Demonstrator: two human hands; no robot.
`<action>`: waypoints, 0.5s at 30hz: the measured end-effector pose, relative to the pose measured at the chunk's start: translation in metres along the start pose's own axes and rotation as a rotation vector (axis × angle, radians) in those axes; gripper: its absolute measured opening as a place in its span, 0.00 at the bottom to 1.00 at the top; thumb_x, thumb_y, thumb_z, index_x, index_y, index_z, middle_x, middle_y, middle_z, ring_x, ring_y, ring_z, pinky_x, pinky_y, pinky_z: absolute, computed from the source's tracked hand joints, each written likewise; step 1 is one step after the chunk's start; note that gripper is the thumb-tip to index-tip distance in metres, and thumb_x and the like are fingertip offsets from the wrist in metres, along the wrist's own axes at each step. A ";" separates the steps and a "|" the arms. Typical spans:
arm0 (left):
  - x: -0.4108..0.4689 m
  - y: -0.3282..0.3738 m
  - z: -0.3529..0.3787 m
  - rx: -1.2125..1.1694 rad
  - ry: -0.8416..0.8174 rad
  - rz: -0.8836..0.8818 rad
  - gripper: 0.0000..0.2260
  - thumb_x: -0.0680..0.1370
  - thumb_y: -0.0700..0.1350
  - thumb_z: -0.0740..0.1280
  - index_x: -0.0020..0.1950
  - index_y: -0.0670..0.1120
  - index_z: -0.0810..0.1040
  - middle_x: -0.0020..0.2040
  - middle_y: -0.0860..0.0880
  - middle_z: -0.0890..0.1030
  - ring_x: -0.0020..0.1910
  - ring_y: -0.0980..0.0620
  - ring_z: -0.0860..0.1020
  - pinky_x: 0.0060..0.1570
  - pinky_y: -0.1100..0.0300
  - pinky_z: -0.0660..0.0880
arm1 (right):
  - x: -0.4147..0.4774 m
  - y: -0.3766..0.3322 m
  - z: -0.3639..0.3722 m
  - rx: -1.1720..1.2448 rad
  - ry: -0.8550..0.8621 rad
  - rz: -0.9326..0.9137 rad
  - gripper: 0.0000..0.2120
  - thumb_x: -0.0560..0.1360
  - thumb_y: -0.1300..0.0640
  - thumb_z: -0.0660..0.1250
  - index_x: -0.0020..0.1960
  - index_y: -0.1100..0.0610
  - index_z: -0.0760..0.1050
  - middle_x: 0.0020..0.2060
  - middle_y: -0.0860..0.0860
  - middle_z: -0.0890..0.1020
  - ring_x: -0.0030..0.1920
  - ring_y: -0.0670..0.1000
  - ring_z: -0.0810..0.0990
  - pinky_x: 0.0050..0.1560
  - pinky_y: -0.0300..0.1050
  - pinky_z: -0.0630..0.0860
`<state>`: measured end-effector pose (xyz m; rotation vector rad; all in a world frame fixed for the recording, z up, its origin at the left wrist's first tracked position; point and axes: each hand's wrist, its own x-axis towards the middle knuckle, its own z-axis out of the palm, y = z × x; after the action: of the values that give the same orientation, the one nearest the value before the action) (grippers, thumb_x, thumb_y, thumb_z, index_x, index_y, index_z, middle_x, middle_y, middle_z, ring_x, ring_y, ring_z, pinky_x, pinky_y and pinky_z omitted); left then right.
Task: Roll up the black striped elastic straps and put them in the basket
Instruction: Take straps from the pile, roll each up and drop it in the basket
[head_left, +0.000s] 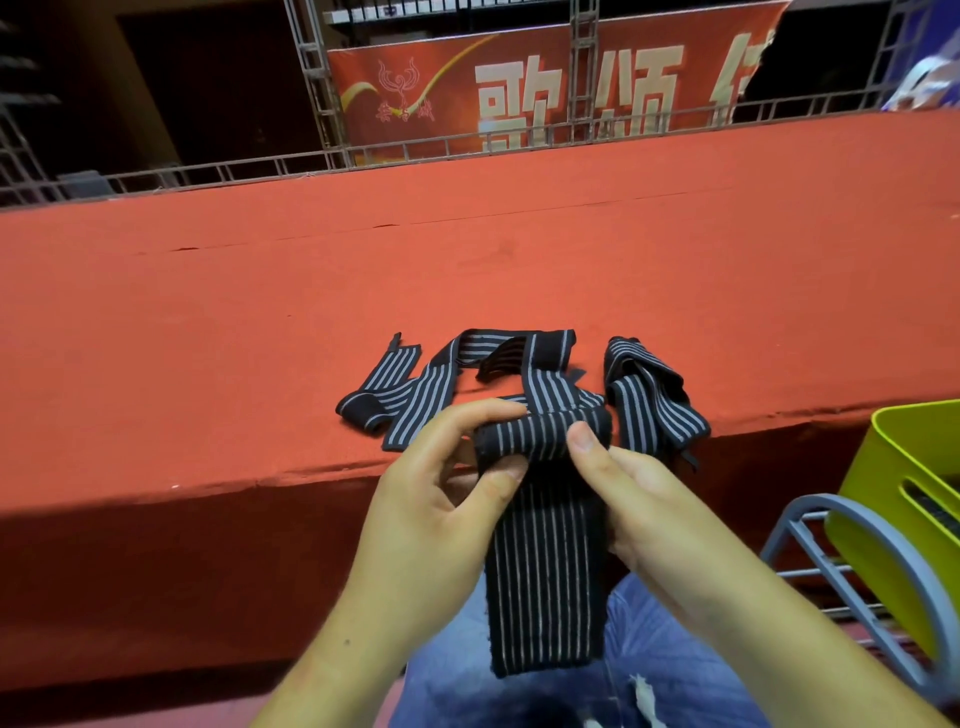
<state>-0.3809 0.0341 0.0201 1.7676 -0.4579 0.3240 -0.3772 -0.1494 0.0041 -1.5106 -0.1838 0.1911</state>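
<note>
A black elastic strap with white stripes (545, 561) hangs from both my hands over my lap, its top edge folded over at the red stage's front edge. My left hand (441, 488) pinches the fold's left end between thumb and fingers. My right hand (623, 483) grips the right end, thumb on top. The strap's far part (431, 384) trails loosely across the red stage. A second striped strap (644, 395) lies bunched to the right. The yellow-green basket (898, 467) stands at the right edge, with something dark striped showing through its handle slot.
The red carpeted stage (467, 270) drops off at its front edge near my hands. A grey metal rack (831, 561) holds the basket at my right. My jeans-clad legs (675, 665) are below. Metal truss and a red banner (519, 93) stand behind.
</note>
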 end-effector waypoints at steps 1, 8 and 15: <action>0.000 -0.001 0.000 -0.005 -0.002 -0.005 0.19 0.79 0.34 0.70 0.58 0.59 0.82 0.55 0.55 0.84 0.54 0.54 0.83 0.51 0.64 0.77 | 0.000 0.001 -0.001 0.001 -0.015 -0.001 0.35 0.69 0.21 0.65 0.62 0.45 0.84 0.58 0.49 0.88 0.62 0.50 0.85 0.72 0.61 0.73; 0.000 -0.005 0.004 -0.012 -0.015 0.024 0.28 0.76 0.25 0.68 0.53 0.61 0.82 0.59 0.54 0.82 0.64 0.51 0.80 0.57 0.60 0.78 | -0.001 -0.002 -0.001 0.011 -0.018 -0.044 0.27 0.77 0.30 0.64 0.64 0.47 0.82 0.61 0.50 0.86 0.64 0.51 0.84 0.72 0.62 0.73; -0.002 -0.004 0.002 -0.043 -0.103 -0.074 0.25 0.78 0.37 0.69 0.71 0.57 0.73 0.66 0.58 0.80 0.69 0.57 0.77 0.69 0.54 0.73 | -0.003 -0.003 0.000 0.062 0.027 -0.091 0.14 0.81 0.47 0.69 0.63 0.52 0.82 0.59 0.53 0.87 0.62 0.53 0.85 0.70 0.60 0.75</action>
<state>-0.3808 0.0329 0.0157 1.7603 -0.4685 0.1701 -0.3798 -0.1503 0.0076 -1.4395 -0.2231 0.1023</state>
